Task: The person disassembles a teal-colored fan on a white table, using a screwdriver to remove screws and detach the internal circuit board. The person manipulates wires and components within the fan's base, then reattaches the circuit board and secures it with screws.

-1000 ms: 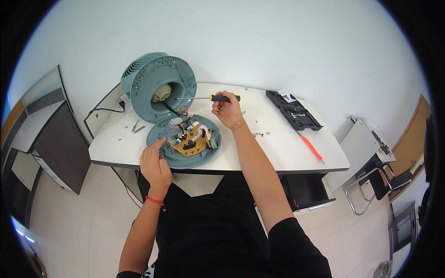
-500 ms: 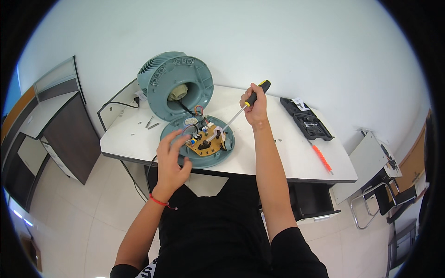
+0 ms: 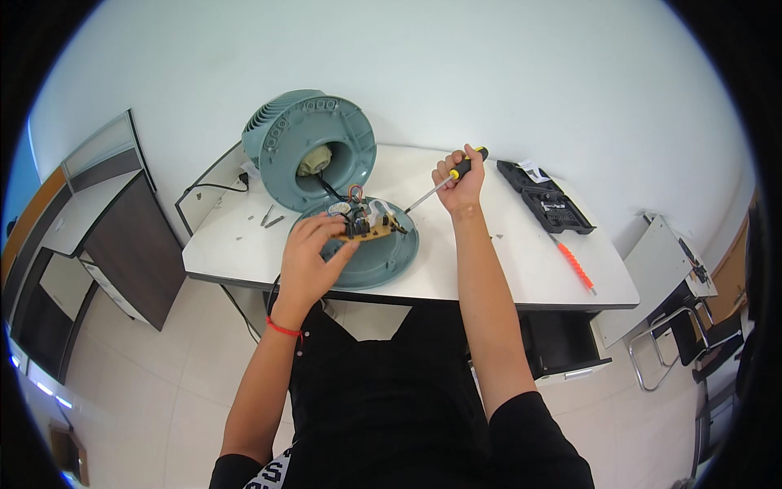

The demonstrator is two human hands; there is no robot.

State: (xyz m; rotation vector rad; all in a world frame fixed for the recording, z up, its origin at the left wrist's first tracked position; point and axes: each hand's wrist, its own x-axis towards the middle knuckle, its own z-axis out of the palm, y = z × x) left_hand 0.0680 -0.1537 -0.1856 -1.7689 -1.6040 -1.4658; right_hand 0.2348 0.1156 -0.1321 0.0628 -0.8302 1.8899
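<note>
My left hand (image 3: 309, 259) is closed at the left edge of a tan circuit board (image 3: 376, 231), which is tilted up from a round grey-green base cover (image 3: 383, 270). The board carries small components and wires, and my fingers hide its left end. In my right hand (image 3: 461, 186) is a screwdriver (image 3: 425, 197) with a black and yellow handle. Its shaft slants down left, with the tip near the board's right side. Behind the cover, a grey-green fan body (image 3: 281, 167) lies tipped over, its round underside facing me. Wires run from its central opening to the board.
A black tool case (image 3: 558, 210) lies unfolded on the white table (image 3: 521, 273), right of my right hand. Near it is an orange twisted-handled tool (image 3: 575, 265). Small metal pieces (image 3: 274, 221) lie left of the cover. A drawer (image 3: 566, 346) stands pulled out below the table.
My left hand has closed on the circuit board, which has gone from lying in the cover to tilted up. The screwdriver has shifted a little right in my right hand.
</note>
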